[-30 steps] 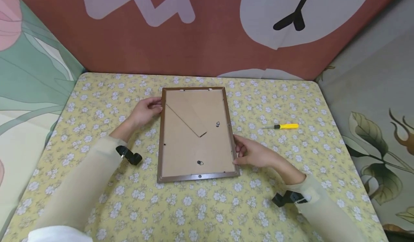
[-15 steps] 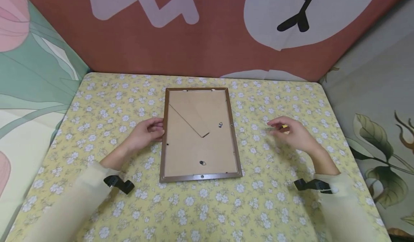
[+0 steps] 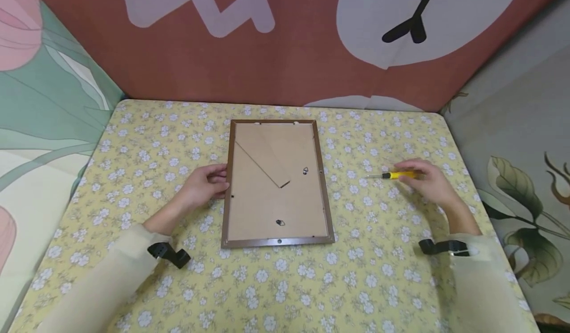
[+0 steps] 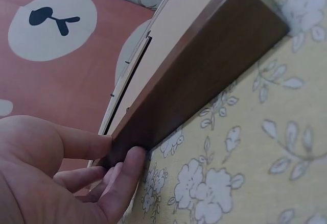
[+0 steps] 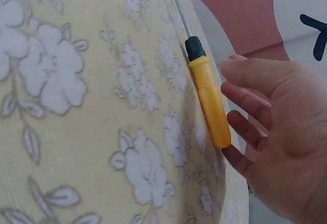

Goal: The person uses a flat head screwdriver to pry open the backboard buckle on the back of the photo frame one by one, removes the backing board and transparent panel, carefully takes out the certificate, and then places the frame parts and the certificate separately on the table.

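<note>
A brown picture frame (image 3: 229, 209) lies face down, its beige backing board (image 3: 271, 204) showing. Small metal hangers (image 3: 280, 222) and a thin diagonal line mark that board. My left hand (image 3: 205, 187) rests its fingertips against the frame's left side; in the left wrist view the fingers (image 4: 127, 168) are bent loosely along the outer edge, not wrapped round it. To the right, a screwdriver (image 5: 208, 99) with a yellow handle and black collar lies on the cloth, its shaft to the left. My right hand (image 3: 429, 182) hovers around the handle, fingers loosely spread and not closed on it.
A yellow floral cloth (image 3: 276, 293) covers the table. Behind its far edge stands a reddish wall hanging (image 3: 285, 66). Patterned panels flank the table on the left and right. Each wrist wears a black camera mount (image 3: 169, 255).
My right hand has left the frame's right side, reached the screwdriver and moved slightly right, uncovering more of its handle. My left hand has slid nearer along the frame's left side.
</note>
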Motion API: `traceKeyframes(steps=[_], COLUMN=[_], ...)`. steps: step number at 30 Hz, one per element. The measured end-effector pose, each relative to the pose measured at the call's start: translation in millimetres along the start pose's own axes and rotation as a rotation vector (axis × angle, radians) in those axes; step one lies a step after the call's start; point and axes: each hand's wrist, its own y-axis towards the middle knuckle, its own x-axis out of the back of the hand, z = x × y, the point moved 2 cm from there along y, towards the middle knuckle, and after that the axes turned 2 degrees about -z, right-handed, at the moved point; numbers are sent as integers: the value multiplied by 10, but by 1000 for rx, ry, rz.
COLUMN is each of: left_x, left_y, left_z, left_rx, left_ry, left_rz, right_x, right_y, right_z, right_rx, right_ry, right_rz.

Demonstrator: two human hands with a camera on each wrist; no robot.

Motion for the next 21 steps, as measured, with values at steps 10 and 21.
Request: traceKeyframes(steps=[10,21], left_x=[27,45], left_y=[24,40], left_z=[34,54], left_rx=[-8,-16], left_ry=[-55,-58], left_rz=[45,51], right_x=[-52,-52], right_y=[-22,-58], right_z=[-76,-58], right_rx=[-64,-131], right_ry=[-82,-39], right_rz=[22,-44])
